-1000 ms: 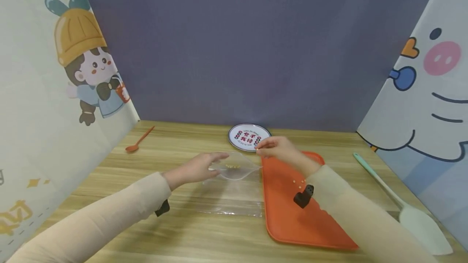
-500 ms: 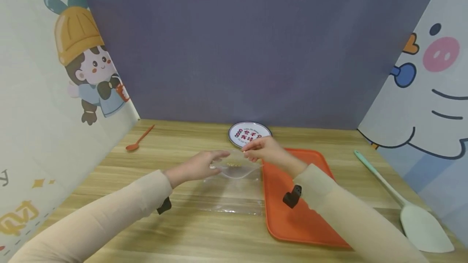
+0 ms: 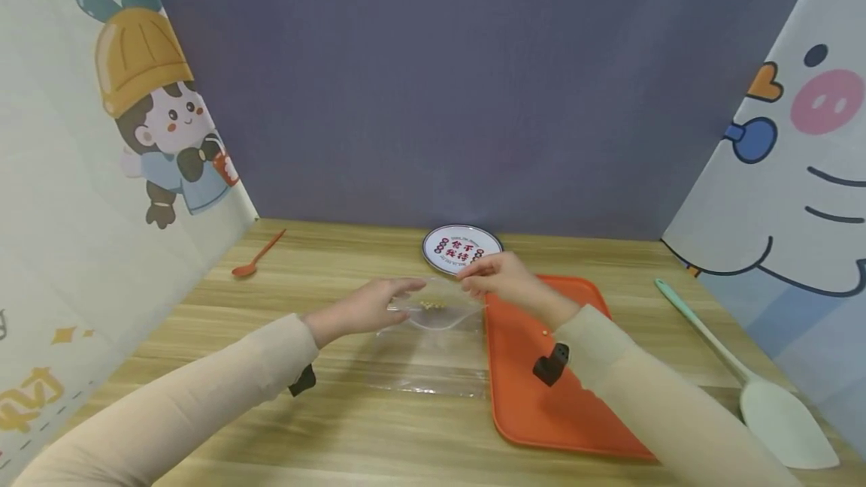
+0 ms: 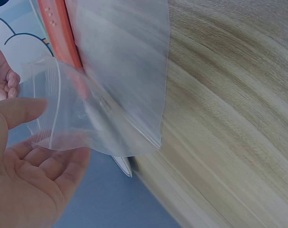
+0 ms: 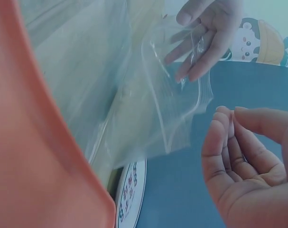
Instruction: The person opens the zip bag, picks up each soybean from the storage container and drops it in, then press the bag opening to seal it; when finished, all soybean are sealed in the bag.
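The clear zip bag (image 3: 433, 337) lies on the wooden table (image 3: 325, 412) with its right edge just beside the left rim of the orange tray (image 3: 541, 404). Its long axis runs from the person's side toward the back wall, and the mouth points away from the person, toward the round plate (image 3: 462, 248) beyond it. The closed bottom rests flat on the table; the mouth end is lifted.

The left hand (image 3: 368, 308) pinches the left lip of the bag between thumb and fingers, which appears to hold the mouth raised and open so that the small yellow pieces (image 3: 430, 306) inside stay in the pocket. The right hand (image 3: 504, 280) hovers at the right side of the mouth, fingertips drawn together; whether it holds a piece cannot be determined. One small piece (image 3: 545, 332) lies on the tray.

An orange spoon (image 3: 257, 255) lies far left of the tray; a pale green spatula (image 3: 751, 389) lies to its right.
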`<state>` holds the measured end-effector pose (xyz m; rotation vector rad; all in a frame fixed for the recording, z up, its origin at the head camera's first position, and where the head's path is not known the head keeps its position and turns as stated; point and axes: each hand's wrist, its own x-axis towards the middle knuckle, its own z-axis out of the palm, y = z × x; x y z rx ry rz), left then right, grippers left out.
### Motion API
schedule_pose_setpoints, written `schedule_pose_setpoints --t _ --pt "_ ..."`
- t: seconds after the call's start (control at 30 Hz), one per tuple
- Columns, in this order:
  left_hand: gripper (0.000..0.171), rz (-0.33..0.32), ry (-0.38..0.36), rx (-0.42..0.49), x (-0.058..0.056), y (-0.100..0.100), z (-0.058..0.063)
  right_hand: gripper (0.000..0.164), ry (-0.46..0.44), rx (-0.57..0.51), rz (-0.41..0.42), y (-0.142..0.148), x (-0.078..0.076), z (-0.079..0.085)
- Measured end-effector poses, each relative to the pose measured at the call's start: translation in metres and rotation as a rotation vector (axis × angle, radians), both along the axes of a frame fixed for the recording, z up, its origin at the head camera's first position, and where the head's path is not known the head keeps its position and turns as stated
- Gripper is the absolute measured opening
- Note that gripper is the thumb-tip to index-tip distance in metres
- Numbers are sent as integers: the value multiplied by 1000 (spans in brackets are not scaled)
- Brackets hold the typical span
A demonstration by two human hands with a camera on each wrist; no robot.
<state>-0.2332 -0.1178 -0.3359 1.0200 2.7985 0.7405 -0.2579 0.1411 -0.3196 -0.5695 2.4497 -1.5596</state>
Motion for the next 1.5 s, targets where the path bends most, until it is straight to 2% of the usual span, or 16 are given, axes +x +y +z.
schedule_pose_setpoints --t 0.37,0.63,1.07,1.37,1.5 --pt "60 40 -32 -4 -2 8 3 26 27 37 -8 41 -14 -1" --pt "59 50 -29 5 -4 12 5 30 -8 99 -38 80 -20 -2" --pt "59 43 -22 3 -2 8 8 38 -50 230 -82 118 -17 -10" --pt "58 31 1 -5 1 7 9 31 -82 303 -52 137 -16 -22" --pt "58 32 -11 4 2 7 9 30 -149 313 -11 142 -15 -31"
